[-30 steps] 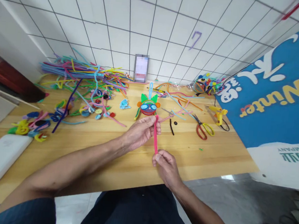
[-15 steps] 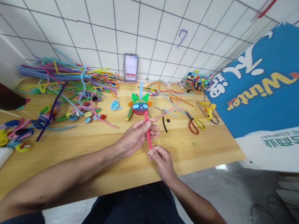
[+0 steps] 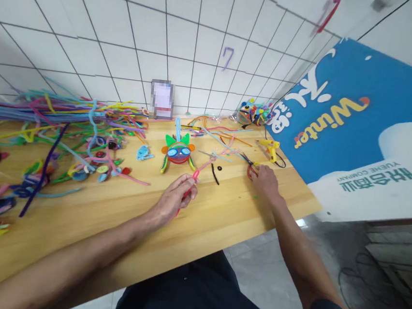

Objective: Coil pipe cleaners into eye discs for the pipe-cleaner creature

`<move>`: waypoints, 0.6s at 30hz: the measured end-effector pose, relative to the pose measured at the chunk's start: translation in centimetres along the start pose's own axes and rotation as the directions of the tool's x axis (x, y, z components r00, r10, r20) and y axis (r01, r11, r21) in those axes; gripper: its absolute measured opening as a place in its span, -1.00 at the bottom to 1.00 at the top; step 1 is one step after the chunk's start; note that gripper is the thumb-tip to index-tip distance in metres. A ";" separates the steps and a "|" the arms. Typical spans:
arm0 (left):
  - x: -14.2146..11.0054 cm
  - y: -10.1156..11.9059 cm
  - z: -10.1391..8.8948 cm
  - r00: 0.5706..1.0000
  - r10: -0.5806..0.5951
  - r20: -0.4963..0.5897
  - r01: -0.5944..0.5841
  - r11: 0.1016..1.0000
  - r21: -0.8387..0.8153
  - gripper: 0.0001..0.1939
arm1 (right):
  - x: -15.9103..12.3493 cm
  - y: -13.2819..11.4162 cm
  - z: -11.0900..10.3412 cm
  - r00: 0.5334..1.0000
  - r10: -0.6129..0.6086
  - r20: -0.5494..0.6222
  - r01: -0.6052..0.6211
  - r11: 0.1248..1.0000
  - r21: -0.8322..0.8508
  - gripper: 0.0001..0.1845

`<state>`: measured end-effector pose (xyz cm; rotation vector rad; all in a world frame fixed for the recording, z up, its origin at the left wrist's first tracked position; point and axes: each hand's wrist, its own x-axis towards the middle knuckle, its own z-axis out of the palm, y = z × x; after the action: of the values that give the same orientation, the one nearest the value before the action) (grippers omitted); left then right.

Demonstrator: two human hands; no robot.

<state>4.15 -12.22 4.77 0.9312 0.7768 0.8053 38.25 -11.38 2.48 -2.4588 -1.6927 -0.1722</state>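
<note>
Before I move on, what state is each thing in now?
Left hand, closed on pink pipe cleaner
Right hand, on scissors, grip unclear
Pink pipe cleaner, folded
Scissors, blade opening unclear
Phone, upright, screen lit
Yellow glue gun, on its side
Black pipe cleaner, slightly bent

The head view looks from above the lap (image 3: 192,296), forward and down across the table (image 3: 190,240) toward the tiled wall (image 3: 130,30), which spans the top of the frame. It sits near enough for the arms to enter large at the lower left and lower right, yet takes in the left hand (image 3: 176,198) and right hand (image 3: 264,180) small, around mid-frame. The table's near edge slants upward to the right.
</note>
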 end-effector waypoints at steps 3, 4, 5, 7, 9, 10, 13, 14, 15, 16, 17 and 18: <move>0.2 -0.2 -0.2 0.999 0.037 0.008 -0.038 0.998 0.059 -0.62 | 0.4 0.4 0.9 0.999 0.001 0.038 0.002 0.998 -0.069 -0.72; 0.4 -0.2 -0.3 0.999 0.048 0.011 -0.049 0.996 0.074 -0.62 | 0.3 0.4 1.1 0.999 0.002 0.047 0.002 0.996 -0.088 -0.71; 0.5 -0.3 -0.4 0.998 0.057 0.012 -0.057 0.995 0.086 -0.63 | 0.3 0.3 1.2 0.998 0.002 0.057 0.004 0.995 -0.104 -0.71; 0.7 -0.4 -0.7 0.998 0.067 0.003 -0.067 0.992 0.108 -0.67 | 0.4 0.4 1.2 0.997 -0.003 0.073 0.013 0.992 -0.129 -0.71; 0.9 -0.6 -0.9 0.997 0.079 -0.014 -0.077 0.988 0.134 -0.71 | 0.6 0.7 1.1 0.997 -0.016 0.075 0.026 0.989 -0.147 -0.70; 1.0 -0.6 -1.0 0.996 0.085 -0.020 -0.082 0.985 0.149 -0.73 | 0.8 0.9 1.1 0.997 -0.022 0.073 0.033 0.988 -0.153 -0.70; 1.2 -0.8 -1.2 0.994 0.108 -0.021 -0.102 0.978 0.184 -0.76 | 1.1 1.3 1.3 0.997 -0.038 0.071 0.048 0.987 -0.152 -0.69; 1.2 -0.8 -1.2 0.994 0.109 -0.016 -0.104 0.976 0.191 -0.76 | 1.1 1.3 1.4 0.997 -0.040 0.072 0.050 0.988 -0.144 -0.71; 1.2 -0.9 -1.2 0.994 0.108 -0.014 -0.103 0.975 0.196 -0.76 | 1.2 1.4 1.6 0.997 -0.041 0.072 0.050 0.990 -0.134 -0.72; 1.2 -0.9 -1.2 0.994 0.105 -0.016 -0.100 0.975 0.197 -0.76 | 1.2 1.4 1.7 0.997 -0.040 0.068 0.048 0.992 -0.119 -0.73; 1.2 -0.9 -1.2 0.995 0.101 -0.020 -0.095 0.977 0.193 -0.75 | 1.3 1.5 1.8 0.998 -0.037 0.059 0.043 0.994 -0.101 -0.74; 1.2 -0.9 -1.2 0.995 0.094 -0.026 -0.088 0.978 0.187 -0.75 | 1.4 1.7 1.8 0.998 -0.031 0.046 0.035 0.996 -0.080 -0.74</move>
<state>3.93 -11.05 3.24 1.1285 0.8549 0.8409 40.35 -10.39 0.85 -2.5111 -1.7788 -0.1946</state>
